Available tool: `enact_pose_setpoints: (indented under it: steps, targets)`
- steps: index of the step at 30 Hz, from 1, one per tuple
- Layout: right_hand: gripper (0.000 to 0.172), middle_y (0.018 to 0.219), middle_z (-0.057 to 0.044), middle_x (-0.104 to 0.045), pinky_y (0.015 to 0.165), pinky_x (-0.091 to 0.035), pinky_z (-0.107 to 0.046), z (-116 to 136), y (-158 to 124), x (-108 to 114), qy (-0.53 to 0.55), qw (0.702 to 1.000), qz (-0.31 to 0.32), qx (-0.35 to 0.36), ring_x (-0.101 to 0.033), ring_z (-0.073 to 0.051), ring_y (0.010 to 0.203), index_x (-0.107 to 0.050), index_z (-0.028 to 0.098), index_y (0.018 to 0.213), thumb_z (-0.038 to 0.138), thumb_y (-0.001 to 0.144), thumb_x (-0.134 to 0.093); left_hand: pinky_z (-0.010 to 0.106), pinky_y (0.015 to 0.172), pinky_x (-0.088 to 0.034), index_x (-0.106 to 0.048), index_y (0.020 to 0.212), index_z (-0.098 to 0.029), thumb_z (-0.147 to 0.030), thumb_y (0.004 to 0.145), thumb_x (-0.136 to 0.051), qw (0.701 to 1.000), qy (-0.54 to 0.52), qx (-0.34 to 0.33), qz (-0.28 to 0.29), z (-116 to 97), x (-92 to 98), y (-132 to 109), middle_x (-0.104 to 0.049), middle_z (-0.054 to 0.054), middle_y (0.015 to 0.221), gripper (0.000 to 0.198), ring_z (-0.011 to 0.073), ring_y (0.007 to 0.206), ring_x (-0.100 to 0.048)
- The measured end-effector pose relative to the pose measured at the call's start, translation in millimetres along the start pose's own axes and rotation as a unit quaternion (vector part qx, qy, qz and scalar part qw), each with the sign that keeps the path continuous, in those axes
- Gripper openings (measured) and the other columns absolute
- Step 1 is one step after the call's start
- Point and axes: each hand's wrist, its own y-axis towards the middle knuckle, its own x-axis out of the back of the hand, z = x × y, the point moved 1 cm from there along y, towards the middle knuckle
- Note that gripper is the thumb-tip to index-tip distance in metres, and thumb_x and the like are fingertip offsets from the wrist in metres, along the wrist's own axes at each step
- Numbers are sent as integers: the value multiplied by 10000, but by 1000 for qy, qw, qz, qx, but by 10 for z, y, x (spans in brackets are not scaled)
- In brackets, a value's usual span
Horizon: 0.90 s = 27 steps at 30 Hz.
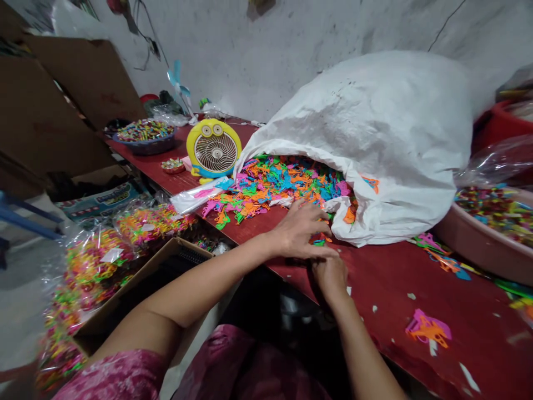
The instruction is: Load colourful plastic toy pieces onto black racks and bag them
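My left hand (pixel 300 230) reaches over the red table, its fingers curved around a few small, bright plastic pieces (pixel 320 240) in green, blue and orange. Right below its thumb is my right hand (pixel 331 273), curled, with its fingertips hidden; what it holds cannot be made out. Just beyond both hands, a heap of small flat plastic pieces (pixel 287 180), some shaped like toy guns, spills from the mouth of a large white sack (pixel 387 128). The sack lies on its side.
A yellow fan (pixel 215 149) stands left of the heap, near clear plastic bags (pixel 200 195). Basins hold small colourful items: a pink one (pixel 478 239) at right, a dark one (pixel 145 145) at far left. Filled bags (pixel 100 266) and a cardboard box (pixel 145 289) sit below the table's edge.
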Motion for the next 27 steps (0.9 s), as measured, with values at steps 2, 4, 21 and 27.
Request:
enact_pose_setpoints:
  steps: [2,4,21,27]
  targets:
    - [310,942,-135,-722,618,-343,-288,-6,-12,-36,15,1000,4,-19,-665,-231,827,-661,140,1092,300,968,-426,460,1041,-308,-685,966,-204,-476,858,-632,999,25,-16,11,-44,-68,4,-663,84,1091,297,248,1070,-557]
    - [315,938,-136,-718,616,-342,-290,-16,-25,-83,28,999,2,-29,-664,-235,836,-658,128,1077,305,967,-422,434,1003,-338,-668,961,-194,-369,888,-596,999,43,-3,8,-64,-127,-7,-664,75,1038,203,234,1027,-554]
    - [216,935,-65,-671,647,-316,-272,-115,-61,-197,143,990,-8,5,-598,-186,824,-601,165,980,322,945,-457,396,903,-383,-612,987,-215,-256,875,-584,983,72,164,43,-151,-105,-44,-691,35,928,122,221,946,-594]
    - [187,949,-74,-638,696,-333,-270,-175,-74,-164,161,987,19,5,-572,-186,866,-623,157,952,253,914,-467,406,900,-348,-604,971,-229,-297,890,-561,974,129,155,99,-220,-75,15,-689,26,915,115,229,939,-584]
